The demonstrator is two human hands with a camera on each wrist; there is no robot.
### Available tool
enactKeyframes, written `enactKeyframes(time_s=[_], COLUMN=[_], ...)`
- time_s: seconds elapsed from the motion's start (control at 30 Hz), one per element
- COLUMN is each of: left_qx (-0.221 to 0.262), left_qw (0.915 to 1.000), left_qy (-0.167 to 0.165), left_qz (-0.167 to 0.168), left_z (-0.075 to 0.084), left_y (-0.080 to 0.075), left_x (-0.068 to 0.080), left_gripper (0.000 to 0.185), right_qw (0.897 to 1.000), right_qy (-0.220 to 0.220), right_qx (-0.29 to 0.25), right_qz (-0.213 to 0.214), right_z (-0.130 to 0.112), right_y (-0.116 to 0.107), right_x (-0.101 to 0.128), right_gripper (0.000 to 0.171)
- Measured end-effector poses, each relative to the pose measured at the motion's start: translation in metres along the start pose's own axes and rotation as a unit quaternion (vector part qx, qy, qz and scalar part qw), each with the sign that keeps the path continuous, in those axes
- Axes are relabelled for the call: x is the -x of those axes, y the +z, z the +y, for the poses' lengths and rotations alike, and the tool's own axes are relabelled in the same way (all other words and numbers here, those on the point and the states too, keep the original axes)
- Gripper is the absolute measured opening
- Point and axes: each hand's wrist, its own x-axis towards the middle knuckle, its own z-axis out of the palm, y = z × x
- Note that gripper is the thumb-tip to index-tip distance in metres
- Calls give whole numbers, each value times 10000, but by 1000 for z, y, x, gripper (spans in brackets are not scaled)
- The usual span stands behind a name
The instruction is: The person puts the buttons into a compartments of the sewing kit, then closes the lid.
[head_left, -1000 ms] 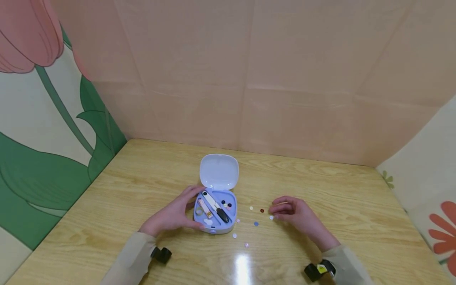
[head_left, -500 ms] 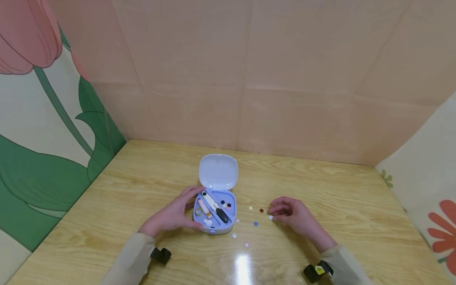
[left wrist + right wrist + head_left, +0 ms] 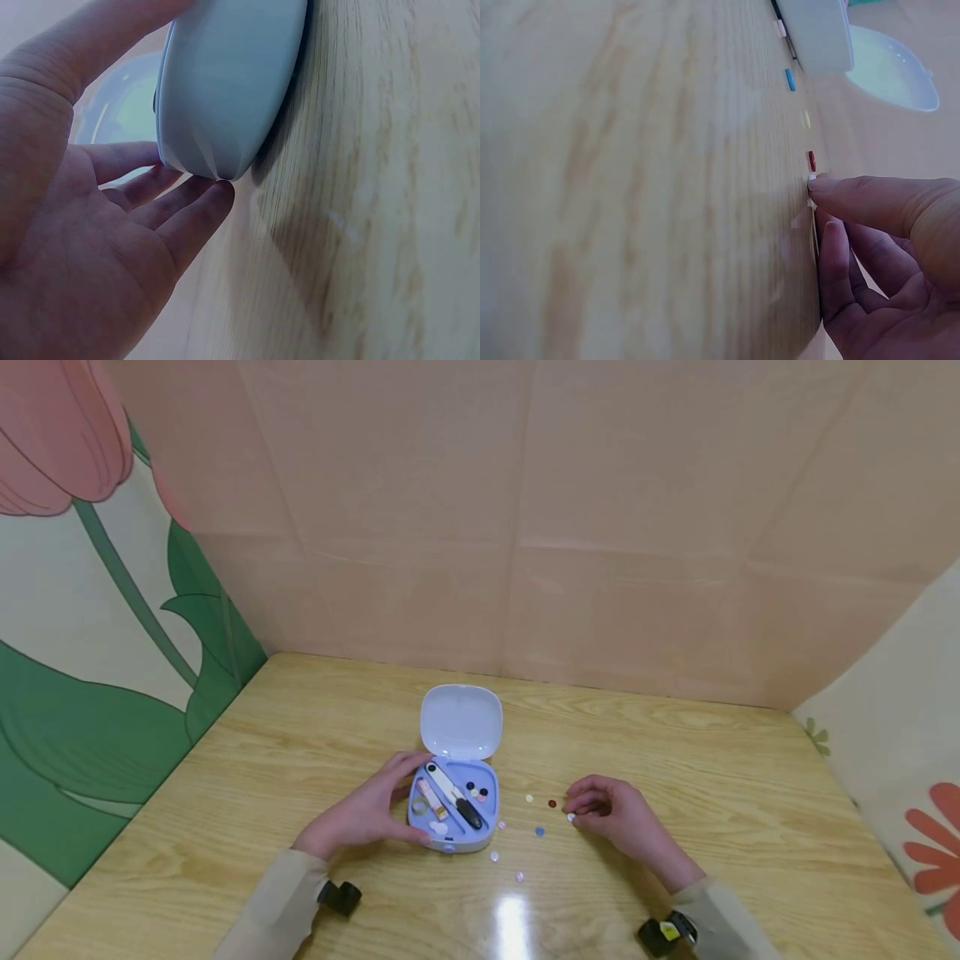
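A lavender-blue compartment box (image 3: 482, 837) stands on the table with its lid (image 3: 461, 722) raised. My left hand (image 3: 367, 810) grips it from the left, thumb at the front corner and fingers round the back corner. In the left wrist view, fingertips (image 3: 221, 195) press the box wall (image 3: 232, 75). My right hand (image 3: 618, 814) is low over the table, fingers curled. Its thumb and fingertips pinch a small white button (image 3: 571, 817) at the tabletop. The right wrist view shows the thumb (image 3: 855, 196) covering most of that button, beside a red button (image 3: 811, 160).
Between box and right hand lie a cream button (image 3: 528, 798), a dark red button (image 3: 552, 804), a blue button (image 3: 539, 832) and several pale ones. Inside the box are a black-and-white tool (image 3: 468, 812), a pink-and-white strip (image 3: 431, 800) and several buttons (image 3: 483, 792).
The right hand's fingers draw in slightly around the white button, and its wrist shifts a little left. The left hand and the box stay in place.
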Motion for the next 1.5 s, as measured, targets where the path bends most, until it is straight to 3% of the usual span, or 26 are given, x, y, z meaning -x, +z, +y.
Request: enactKeyframes(time_s=[1.1, 1.33, 1.5], left_qx=[22, -227, -166], left_qw=[10000, 9997, 9998], left_qy=[17, 4, 32], left_qz=[-21, 27, 58], left_z=[-1, -35, -36], left_y=[1, 0, 2], left_x=[-1, -7, -8], left_gripper=[99, 102, 102], right_qw=[9996, 9996, 9991], right_qy=[86, -26, -65], right_qx=[229, -245, -418], right_qz=[-161, -145, -79], right_z=[-3, 3, 5], right_y=[-4, -6, -7], right_x=[4, 5, 5], right_gripper=[22, 25, 26])
